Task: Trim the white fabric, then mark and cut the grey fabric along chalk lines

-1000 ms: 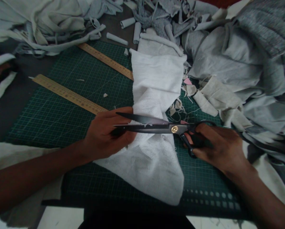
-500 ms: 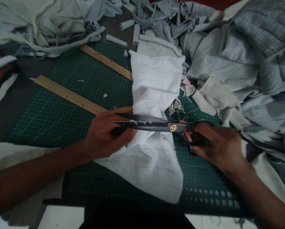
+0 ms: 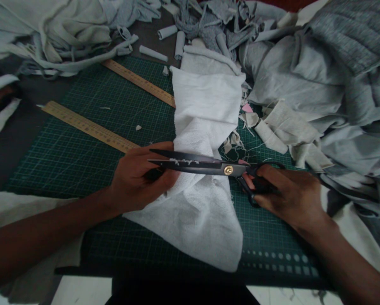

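Note:
My right hand [image 3: 291, 197] grips the handles of black scissors [image 3: 205, 167] with a brass pivot screw. Their long blades point left, slightly apart at the tips, with bits of lint along them. They lie across a bunched piece of white fabric [image 3: 209, 99], whose lower part fans out toward me. My left hand [image 3: 142, 178] is closed on the left edge of this fabric, and the blades partly cover its fingertips. Beneath everything is a green cutting mat [image 3: 113, 237].
Two wooden rulers, a nearer one [image 3: 88, 126] and a farther one [image 3: 139, 82], lie on the mat's left. Grey fabric [image 3: 298, 80] is heaped at right, with scraps [image 3: 272, 135] beside the white piece. Pale cloth [image 3: 72, 29] piles up at the back left.
The whole view has shifted very slightly, so everything sits a little farther left. Both hands, the scissors and the fabric keep nearly the same arrangement.

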`<control>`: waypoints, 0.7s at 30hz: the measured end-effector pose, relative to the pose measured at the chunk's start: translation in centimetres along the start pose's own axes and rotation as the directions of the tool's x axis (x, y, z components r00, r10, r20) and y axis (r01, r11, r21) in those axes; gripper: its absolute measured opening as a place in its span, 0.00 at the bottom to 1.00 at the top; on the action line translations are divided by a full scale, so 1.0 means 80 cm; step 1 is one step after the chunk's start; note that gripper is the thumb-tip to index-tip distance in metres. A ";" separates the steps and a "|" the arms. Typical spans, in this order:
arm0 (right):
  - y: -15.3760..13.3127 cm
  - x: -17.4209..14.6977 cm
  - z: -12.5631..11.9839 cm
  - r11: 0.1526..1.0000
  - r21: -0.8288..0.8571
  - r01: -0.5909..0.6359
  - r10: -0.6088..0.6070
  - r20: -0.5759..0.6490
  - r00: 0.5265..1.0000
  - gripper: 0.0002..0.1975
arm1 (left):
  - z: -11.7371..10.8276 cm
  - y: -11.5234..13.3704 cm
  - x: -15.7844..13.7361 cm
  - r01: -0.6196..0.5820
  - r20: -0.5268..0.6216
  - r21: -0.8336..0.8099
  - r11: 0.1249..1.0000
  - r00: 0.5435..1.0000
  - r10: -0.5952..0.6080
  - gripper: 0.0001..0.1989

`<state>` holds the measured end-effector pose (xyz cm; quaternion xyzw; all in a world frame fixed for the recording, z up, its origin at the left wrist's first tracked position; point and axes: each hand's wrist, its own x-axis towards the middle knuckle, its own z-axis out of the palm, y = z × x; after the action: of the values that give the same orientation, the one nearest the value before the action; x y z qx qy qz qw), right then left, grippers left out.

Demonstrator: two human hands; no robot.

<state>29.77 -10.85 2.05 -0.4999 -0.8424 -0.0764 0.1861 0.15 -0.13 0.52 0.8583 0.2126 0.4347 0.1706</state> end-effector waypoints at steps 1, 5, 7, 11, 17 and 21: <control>0.000 0.000 0.000 1.000 -0.005 -0.003 0.003 -0.001 1.000 0.06 | 0.000 0.000 0.000 -0.023 0.012 0.009 1.000 1.000 0.022 0.18; -0.002 0.000 0.000 1.000 -0.003 -0.022 0.022 0.009 1.000 0.05 | -0.002 0.000 -0.001 -0.053 0.044 0.027 0.998 0.998 0.052 0.21; -0.003 -0.001 0.000 0.999 0.005 -0.032 0.032 0.016 0.999 0.06 | -0.002 0.001 -0.002 -0.032 0.056 0.031 0.999 0.998 0.030 0.22; -0.003 -0.002 -0.001 0.999 0.024 -0.038 0.037 0.036 0.999 0.10 | -0.002 0.001 -0.003 -0.033 0.034 0.037 0.999 0.999 0.032 0.22; -0.005 0.000 0.003 0.999 0.026 -0.039 0.039 0.012 0.999 0.09 | -0.002 0.001 -0.005 -0.019 0.046 0.041 0.999 0.999 0.017 0.21; -0.007 0.002 0.006 0.991 0.071 -0.110 0.109 0.012 0.994 0.09 | -0.005 0.004 0.001 -0.018 0.087 -0.036 0.999 0.996 0.021 0.20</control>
<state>29.14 -10.84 1.71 -0.5388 -0.8165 -0.0339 0.2044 -0.04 -0.31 0.94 0.8754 0.1888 0.4020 0.1908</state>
